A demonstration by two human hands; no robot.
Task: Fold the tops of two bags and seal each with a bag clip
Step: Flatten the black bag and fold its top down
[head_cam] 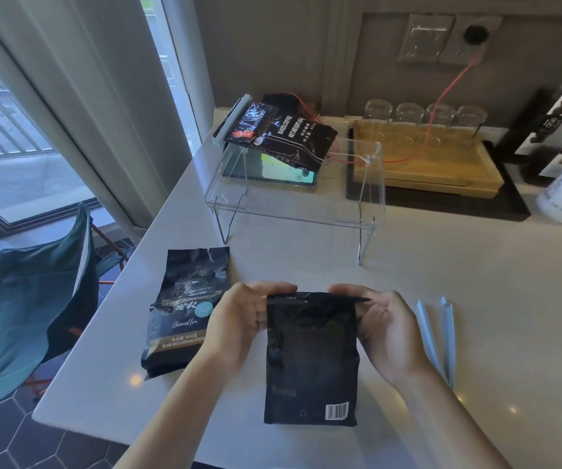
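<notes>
Now both hands are on the black bag [311,360] that stands upright near the front edge of the white counter [441,282], its back side with a barcode facing the camera. The left hand [242,316] holds the bag's upper left side, fingers curled round the top edge, and the right hand [379,319] holds the upper right side the same way, fingers bent over the folded top strip and thumb against the near face. The top of this bag looks folded over into a flat band between the two hands. Just to the left lies a second bag [184,309], dark with gold and white lettering, flat on the counter with its label up and its top unfolded and crinkled, touching or nearly touching the left hand. To the right of the right hand, a little apart from it, two pale blue bag clips [436,340] lie side by side on the counter, long and thin, running away from the camera. Further back stands a clear plastic stand [370,184], and on its left part rests a third dark bag [286,135] already shut with a pale clip [235,118] along its left end; a phone [283,174] with a lit screen lies beneath it. Behind that sits a wooden tray [441,170] on a black mat, with upturned glasses [425,115] by the wall, and an orange cable [441,106] runs down from a wall socket. A green folding chair [36,299] stands beside the counter on the left, near the window.
</notes>
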